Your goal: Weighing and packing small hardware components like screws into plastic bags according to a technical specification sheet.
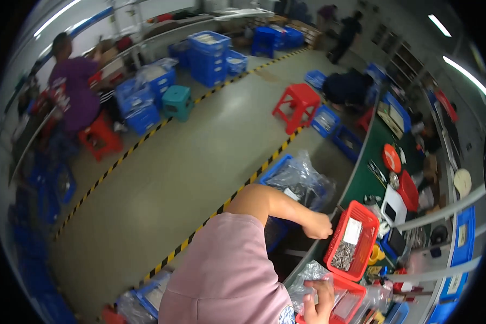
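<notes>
Head view: left hand (317,225) is closing into a fist against the rim of the red basket (356,237) of small metal parts, likely steadying it on the green bench (364,181). Right hand (318,302) is pinching a clear plastic bag (308,278) over a second red basket (346,302).

Two baskets (356,216) (356,294) sit on the bench (364,181), one behind the other; a bagged crate (299,181) stands on the floor left of them.

pink short-sleeved shirt (227,275), round printed patch near hem, forearms bare
</notes>
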A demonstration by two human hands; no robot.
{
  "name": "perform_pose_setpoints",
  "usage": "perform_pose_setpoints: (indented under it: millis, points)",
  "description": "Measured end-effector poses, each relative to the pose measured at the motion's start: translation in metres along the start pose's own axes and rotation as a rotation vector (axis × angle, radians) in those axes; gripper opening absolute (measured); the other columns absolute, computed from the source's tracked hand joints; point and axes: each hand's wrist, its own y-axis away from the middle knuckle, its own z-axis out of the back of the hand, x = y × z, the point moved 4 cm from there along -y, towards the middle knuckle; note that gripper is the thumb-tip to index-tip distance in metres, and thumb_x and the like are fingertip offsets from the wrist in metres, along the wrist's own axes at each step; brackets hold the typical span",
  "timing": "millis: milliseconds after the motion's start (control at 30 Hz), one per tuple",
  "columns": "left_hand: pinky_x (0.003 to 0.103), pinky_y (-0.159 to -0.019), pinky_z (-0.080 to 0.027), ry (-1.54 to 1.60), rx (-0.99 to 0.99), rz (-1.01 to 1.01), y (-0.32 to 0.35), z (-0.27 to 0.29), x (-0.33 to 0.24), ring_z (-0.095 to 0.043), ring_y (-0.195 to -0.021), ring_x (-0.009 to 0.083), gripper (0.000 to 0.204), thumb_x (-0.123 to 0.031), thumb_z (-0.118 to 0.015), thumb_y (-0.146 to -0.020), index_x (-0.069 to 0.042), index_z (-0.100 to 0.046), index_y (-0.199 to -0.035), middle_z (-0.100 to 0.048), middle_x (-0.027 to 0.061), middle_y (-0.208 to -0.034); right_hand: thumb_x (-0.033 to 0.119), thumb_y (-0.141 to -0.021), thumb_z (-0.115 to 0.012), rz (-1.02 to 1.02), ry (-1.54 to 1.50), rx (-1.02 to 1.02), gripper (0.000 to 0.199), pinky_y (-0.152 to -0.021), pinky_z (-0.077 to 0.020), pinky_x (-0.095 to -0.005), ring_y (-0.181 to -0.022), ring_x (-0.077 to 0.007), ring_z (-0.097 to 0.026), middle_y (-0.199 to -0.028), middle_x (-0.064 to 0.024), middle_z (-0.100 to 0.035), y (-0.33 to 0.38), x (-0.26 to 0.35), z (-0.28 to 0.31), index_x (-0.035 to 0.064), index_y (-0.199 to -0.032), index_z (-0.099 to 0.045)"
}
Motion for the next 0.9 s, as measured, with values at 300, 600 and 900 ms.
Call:
perform_pose_setpoints:
  millis: [300,600,900]
  points:
    - [0.041,-0.056,-0.045,-0.010,0.228,0.366,0.172,-0.014,-0.110,-0.056,-0.070,0.0307,0.015,-0.017,-0.052,-0.063,-0.003,-0.057,-0.061,-0.056,0.0130,-0.072,0.023,-0.074,-0.057,0.664,-0.829,0.827,0.036,-0.080,-0.0391,-0.0350,-0.098,-0.0312,-0.047,-0.108,-0.0199,-0.044,-0.045,0.197,-0.025,-0.0008,-0.101,-0.051]
    - [0.039,-0.058,-0.047,-0.031,0.418,0.297,0.209,-0.017,-0.136,-0.057,-0.072,0.0286,0.014,-0.016,-0.052,-0.059,-0.004,-0.059,-0.062,-0.058,0.0124,-0.074,0.022,-0.069,-0.051,0.697,-0.512,0.656,0.046,-0.084,-0.0403,-0.0377,-0.102,-0.0303,-0.047,-0.111,-0.0148,-0.045,-0.025,0.246,-0.028,0.0033,-0.110,-0.044]
    - [0.037,-0.057,-0.041,-0.023,0.543,-0.112,0.097,0.011,-0.117,-0.051,-0.067,0.0254,0.007,-0.012,-0.055,-0.060,-0.006,-0.051,-0.057,-0.049,0.0085,-0.066,0.017,-0.064,-0.053,0.116,0.283,-0.314,0.018,-0.046,-0.0376,-0.0317,-0.059,-0.0211,-0.053,-0.065,-0.0070,-0.052,-0.010,0.253,-0.061,0.0032,-0.075,-0.050]
